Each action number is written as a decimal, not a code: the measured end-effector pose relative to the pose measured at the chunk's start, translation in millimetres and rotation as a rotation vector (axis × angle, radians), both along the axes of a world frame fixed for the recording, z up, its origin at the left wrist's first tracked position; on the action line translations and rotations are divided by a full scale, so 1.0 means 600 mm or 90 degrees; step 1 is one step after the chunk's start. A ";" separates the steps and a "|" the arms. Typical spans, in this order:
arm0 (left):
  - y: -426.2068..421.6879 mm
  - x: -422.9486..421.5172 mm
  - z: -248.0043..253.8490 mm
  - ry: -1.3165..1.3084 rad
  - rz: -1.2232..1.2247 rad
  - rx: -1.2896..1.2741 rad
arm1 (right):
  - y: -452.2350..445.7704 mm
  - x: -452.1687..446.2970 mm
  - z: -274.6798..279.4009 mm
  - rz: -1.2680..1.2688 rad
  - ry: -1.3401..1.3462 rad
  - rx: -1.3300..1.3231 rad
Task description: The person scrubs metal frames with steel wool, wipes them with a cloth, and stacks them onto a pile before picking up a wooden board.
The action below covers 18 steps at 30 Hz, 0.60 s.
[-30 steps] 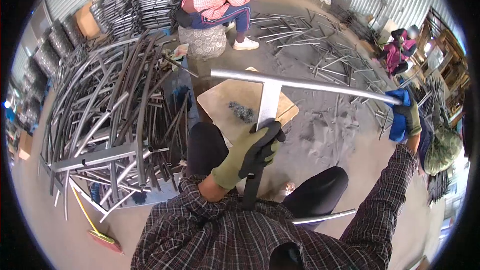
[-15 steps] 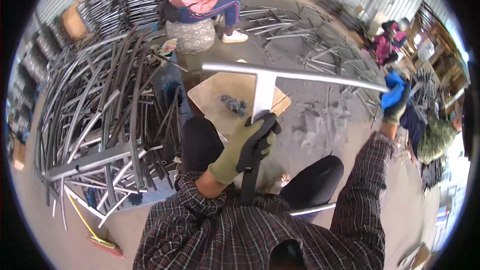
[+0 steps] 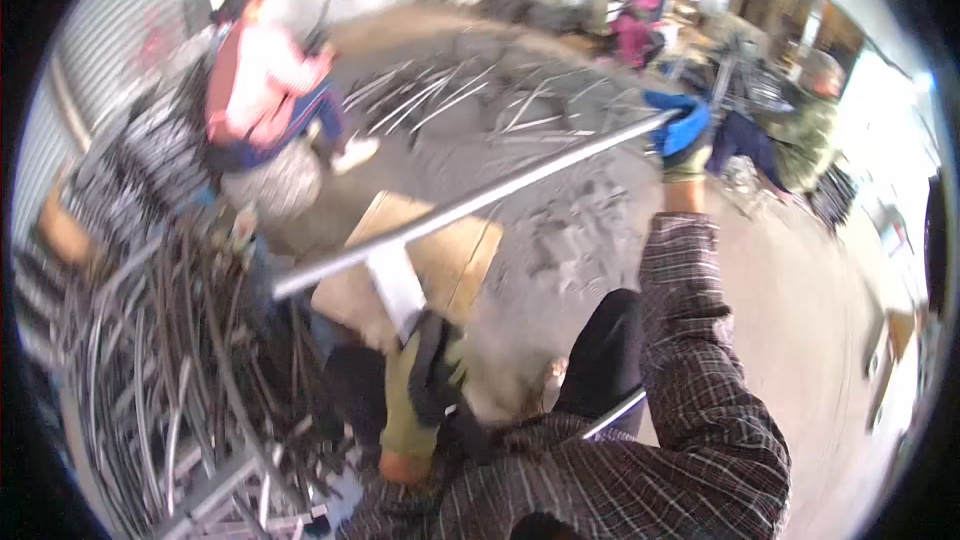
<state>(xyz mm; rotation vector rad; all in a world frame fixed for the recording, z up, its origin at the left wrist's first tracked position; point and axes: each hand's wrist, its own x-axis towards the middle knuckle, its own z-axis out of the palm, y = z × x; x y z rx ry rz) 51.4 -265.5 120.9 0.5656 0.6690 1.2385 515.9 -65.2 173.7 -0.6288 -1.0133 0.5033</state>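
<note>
A silver metal tube with a flat plate branching off it slants from lower left to upper right. Gloved in green and black, my left hand is wrapped round the lower part of that flat plate. At the tube's far right end, my right hand is closed on a blue cloth, which lies against the tube end. Most of its fingers are behind the cloth. Under the tube, a tan board rests in front of my knees.
Curved metal tubes are heaped at the left. A person in pink sits on a patterned seat. Loose rods lie on the floor beyond. A person in green and one in magenta are farther right.
The view has swung right, and the tube now slants up toward the right. The person in green shows more fully. Both hands keep their holds.
</note>
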 end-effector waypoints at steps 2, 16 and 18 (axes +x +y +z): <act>-0.001 -0.001 -0.002 -0.028 -0.033 0.023 | 0.005 0.002 -0.002 -0.042 -0.025 0.012; -0.024 -0.038 -0.017 -0.014 0.073 0.048 | 0.118 0.222 -0.197 0.542 0.293 0.390; -0.017 -0.042 -0.009 0.057 0.048 0.019 | -0.019 0.058 -0.063 -0.236 0.213 0.255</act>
